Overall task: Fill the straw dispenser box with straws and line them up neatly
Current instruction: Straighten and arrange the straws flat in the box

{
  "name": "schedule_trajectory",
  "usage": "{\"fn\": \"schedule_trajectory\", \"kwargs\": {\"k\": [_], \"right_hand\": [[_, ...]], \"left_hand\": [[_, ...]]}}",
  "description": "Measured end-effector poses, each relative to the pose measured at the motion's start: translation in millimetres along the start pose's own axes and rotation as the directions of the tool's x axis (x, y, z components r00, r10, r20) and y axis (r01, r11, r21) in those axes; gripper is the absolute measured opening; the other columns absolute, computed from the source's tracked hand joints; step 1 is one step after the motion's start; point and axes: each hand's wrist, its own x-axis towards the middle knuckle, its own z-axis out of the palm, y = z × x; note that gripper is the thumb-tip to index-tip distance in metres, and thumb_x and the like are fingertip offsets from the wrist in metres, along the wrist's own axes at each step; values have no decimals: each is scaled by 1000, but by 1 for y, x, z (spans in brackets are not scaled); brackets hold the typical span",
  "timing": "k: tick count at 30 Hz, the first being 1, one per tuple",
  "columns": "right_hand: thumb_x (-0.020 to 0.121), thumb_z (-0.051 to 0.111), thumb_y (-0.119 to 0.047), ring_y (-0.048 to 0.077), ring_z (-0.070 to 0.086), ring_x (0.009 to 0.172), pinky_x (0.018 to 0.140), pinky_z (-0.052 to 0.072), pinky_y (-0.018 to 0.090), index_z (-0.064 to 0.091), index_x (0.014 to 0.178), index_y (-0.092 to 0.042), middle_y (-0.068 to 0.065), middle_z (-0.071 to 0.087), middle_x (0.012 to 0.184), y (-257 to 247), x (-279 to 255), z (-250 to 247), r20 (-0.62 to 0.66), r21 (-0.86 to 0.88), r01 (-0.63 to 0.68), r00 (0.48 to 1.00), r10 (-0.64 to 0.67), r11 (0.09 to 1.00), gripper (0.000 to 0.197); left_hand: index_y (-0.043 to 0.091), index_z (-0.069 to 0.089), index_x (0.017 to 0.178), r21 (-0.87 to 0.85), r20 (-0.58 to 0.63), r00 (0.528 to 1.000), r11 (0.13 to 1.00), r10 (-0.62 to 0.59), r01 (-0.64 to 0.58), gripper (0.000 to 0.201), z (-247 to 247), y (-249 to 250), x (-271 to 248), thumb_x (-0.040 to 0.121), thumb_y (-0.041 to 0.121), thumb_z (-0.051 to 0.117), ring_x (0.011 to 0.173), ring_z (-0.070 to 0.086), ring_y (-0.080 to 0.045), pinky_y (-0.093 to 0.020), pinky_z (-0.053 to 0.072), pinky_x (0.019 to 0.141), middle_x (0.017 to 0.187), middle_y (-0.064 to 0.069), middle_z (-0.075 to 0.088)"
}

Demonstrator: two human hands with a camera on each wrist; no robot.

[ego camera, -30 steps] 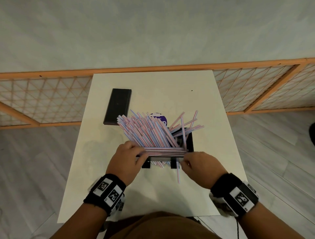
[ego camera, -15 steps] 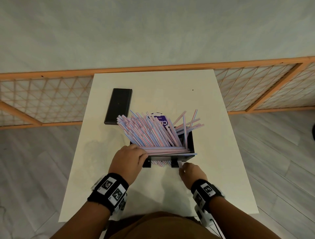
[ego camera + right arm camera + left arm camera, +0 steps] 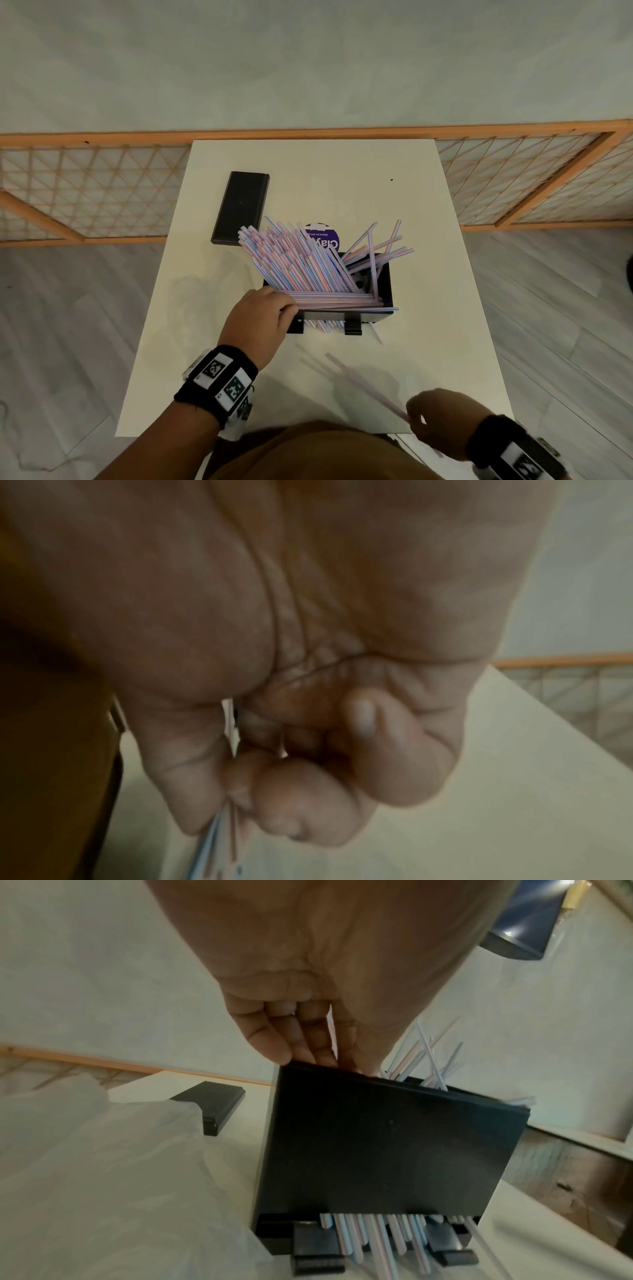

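R hand point(image 3: 436, 423) pinches one loose straw point(image 3: 366, 387) betw thumb and curled fingers, low at near table edge; straw runs up-left from the grip, blurred, tip pointing back toward the box. R wrist view confirms thumb/forefinger closed on a thin striped shaft, maybe more than one, can't tell. L hand point(image 3: 260, 320) sits on the near-left top corner of the straw dispenser box point(image 3: 385, 287), fingers fairly straight over the rim, touching the flat-lying straw ends, steadying rather than gripping.

Step, imo: clearing a stray from the front and re-feeding it. Box is well apart from R hand, up-table. Main straw bundle point(image 3: 298, 260) fans out up-left, not lined up; a few lean right, several poke out the bottom slot point(image 3: 377, 1234).

Next move needs: bring the straw over the open top, lay it parallel w/ the flat ones along the near wall, then square up the fan. Lid point(image 3: 241, 207) lies off to far left on the table point(image 3: 428, 342).
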Motion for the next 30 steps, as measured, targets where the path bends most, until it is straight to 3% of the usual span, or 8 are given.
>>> {"fn": "schedule_trajectory", "kwargs": {"k": [4, 6, 9, 15, 19, 23, 26, 30], "right_hand": [[98, 37, -48, 18, 60, 80, 74, 49, 36, 50, 96, -26, -9, 57, 81, -23, -35, -57, -262, -4, 162, 952, -158, 987, 25], [98, 35, -46, 21, 60, 78, 71, 48, 40, 47, 93, -26, -5, 60, 83, -40, -35, -86, -388, -70, 166, 904, -180, 984, 24], [98, 39, -40, 29, 64, 85, 64, 38, 36, 48, 94, -26, 1, 65, 93, -64, -19, -123, -515, -163, 96, 841, -168, 982, 17], [98, 44, -21, 30, 64, 89, 64, 39, 34, 52, 104, -21, 5, 64, 102, -86, 36, -155, -552, -251, 25, 818, -164, 968, 10], [99, 49, -23, 28, 62, 89, 63, 38, 34, 52, 106, -20, 3, 59, 105, -83, 52, -149, -606, -209, 58, 776, -176, 976, 8], [97, 50, -30, 30, 60, 87, 61, 38, 34, 54, 105, -21, 3, 54, 105, -69, 50, -131, -638, -108, 26, 765, -89, 994, 13], [99, 47, -30, 30, 60, 87, 64, 50, 37, 59, 111, -22, 4, 52, 107, -59, 52, -117, -594, -90, -58, 805, -7, 994, 19], [98, 44, -19, 30, 59, 95, 70, 48, 37, 63, 118, -28, 4, 51, 110, -55, 57, -118, -534, -112, -3, 844, -58, 994, 29]], "left_hand": [[25, 68, 105, -212, -103, 991, 975, -86, 63, 20, -14, -2, -3, 104, 34, 50, 88, 57, -10, -32, 53, 78, 97, 8, 59], [23, 67, 113, -275, -158, 977, 957, -142, 94, 20, -22, -5, -4, 104, 31, 51, 90, 60, -10, -32, 55, 80, 103, 7, 61], [21, 63, 127, -333, -182, 954, 928, -238, 168, 26, -32, -8, -5, 104, 27, 52, 92, 61, -5, -28, 52, 82, 114, 6, 62], [24, 47, 142, -424, -198, 903, 864, -381, 271, 44, -31, -10, -9, 100, 28, 59, 88, 62, -4, -19, 47, 71, 119, 7, 58], [24, 42, 145, -458, -228, 893, 852, -387, 252, 53, -28, -3, -11, 97, 26, 64, 92, 63, -6, -17, 46, 68, 129, 4, 51], [32, 41, 147, -349, -272, 920, 920, -281, 178, 59, -28, -2, -4, 94, 28, 68, 106, 58, -13, -36, 59, 79, 137, 4, 43], [34, 43, 148, -243, -274, 942, 962, -194, 127, 59, -28, -1, 5, 94, 29, 67, 122, 52, -19, -39, 59, 89, 140, 2, 40], [31, 59, 138, -249, -221, 961, 962, -166, 109, 43, -20, 2, 15, 96, 29, 65, 122, 54, -22, -42, 57, 95, 143, 2, 37]]}}
